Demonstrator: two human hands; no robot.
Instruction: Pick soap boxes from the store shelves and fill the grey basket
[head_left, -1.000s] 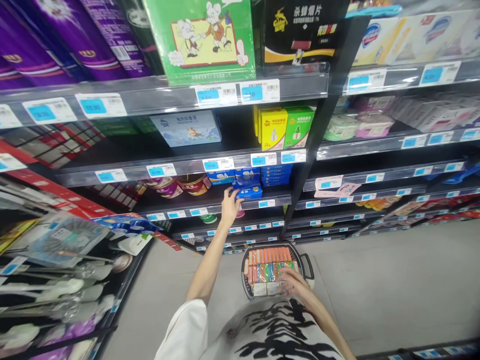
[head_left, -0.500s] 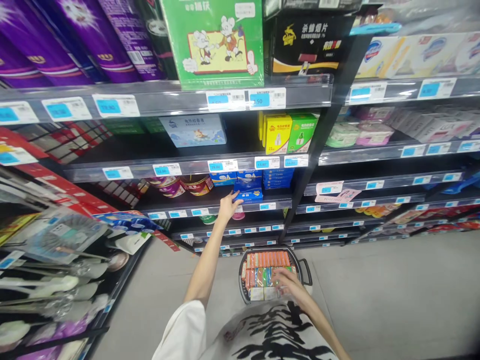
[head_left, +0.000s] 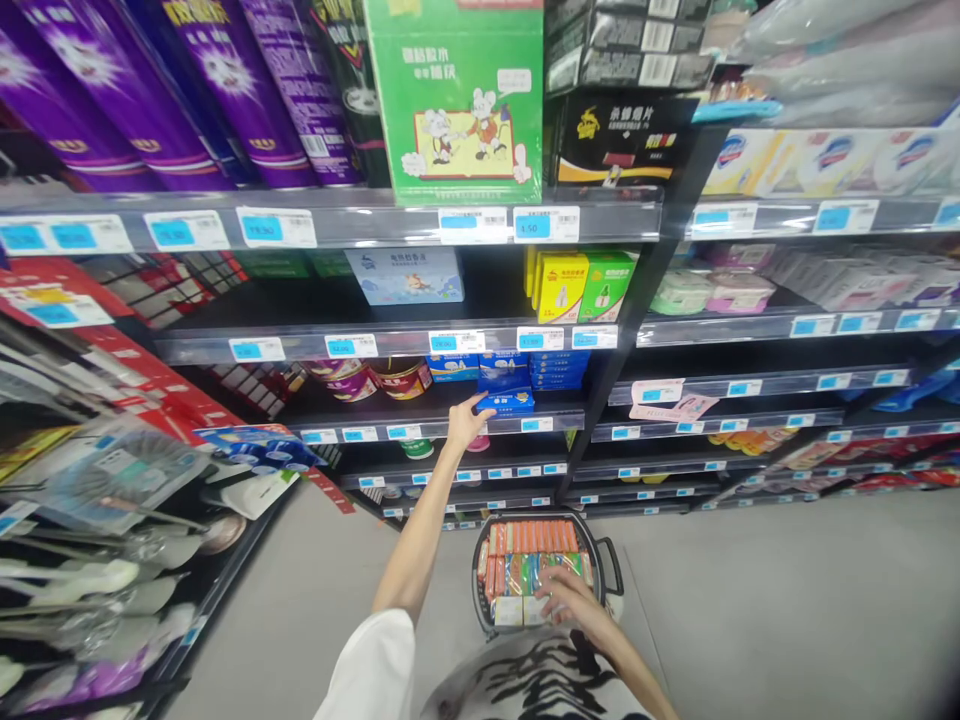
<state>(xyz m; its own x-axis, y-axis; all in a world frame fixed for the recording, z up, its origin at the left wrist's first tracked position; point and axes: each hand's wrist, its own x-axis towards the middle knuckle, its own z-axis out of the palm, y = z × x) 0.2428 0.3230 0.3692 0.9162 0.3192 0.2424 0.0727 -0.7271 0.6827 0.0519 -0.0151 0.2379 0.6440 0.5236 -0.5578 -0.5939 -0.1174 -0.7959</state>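
My left hand (head_left: pixel 466 424) reaches to a lower shelf, its thumb and fingers closed on the left end of a flat blue box (head_left: pixel 511 402) at the shelf's front edge. More blue boxes (head_left: pixel 559 368) are stacked to the right of it, and others stand behind. Over the near right part of a black shopping basket (head_left: pixel 480 545) hovers my right hand (head_left: pixel 568 597), fingers apart and holding nothing. Rows of orange-wrapped packets (head_left: pixel 536 537) fill the basket, with green and blue packets nearer me and pale boxes (head_left: pixel 510 610) at its near side.
Round tins (head_left: pixel 401 380) sit left of the blue boxes. Above are a light blue box (head_left: pixel 405 275), yellow boxes (head_left: pixel 561 290) and a large green box (head_left: pixel 457 120). At left, a rack of kitchen utensils (head_left: pixel 112 540) juts toward the grey floor (head_left: pixel 750 620).
The view has tipped up a little, so the shelves sit lower in it. My left hand stays at the blue box. My right hand has shifted slightly toward me over the basket.
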